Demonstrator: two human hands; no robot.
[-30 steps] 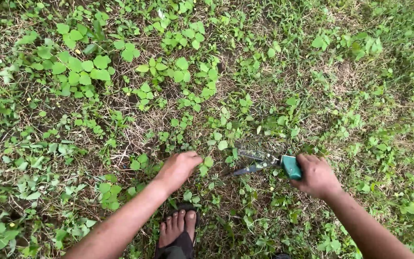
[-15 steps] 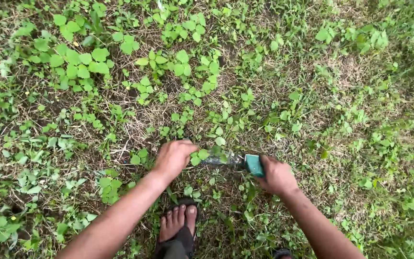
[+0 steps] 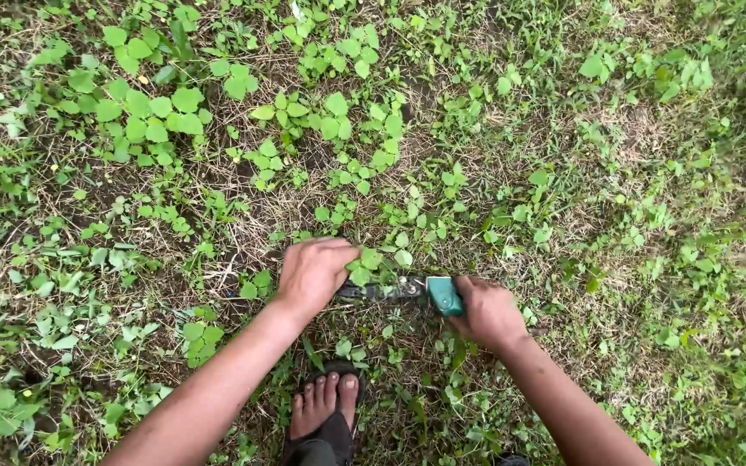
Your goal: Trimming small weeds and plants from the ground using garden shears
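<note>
Below you lies patchy ground (image 3: 649, 129) of thin grass, dry straw-coloured stalks and dark bare soil. A dense clump of round-leaved weeds (image 3: 144, 108) spreads at the upper left, and a second clump (image 3: 338, 121) sits just right of it, nearer the top centre. Smaller leafy seedlings dot the right side. At the bottom edge you see your bare foot (image 3: 323, 404) in a black sandal (image 3: 334, 431), toes pointing up the frame.

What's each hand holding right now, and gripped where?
Right hand grips garden shears by the teal handle end. Left hand is closed on a clump of leafy weeds near the ground, just above the blades.
</note>
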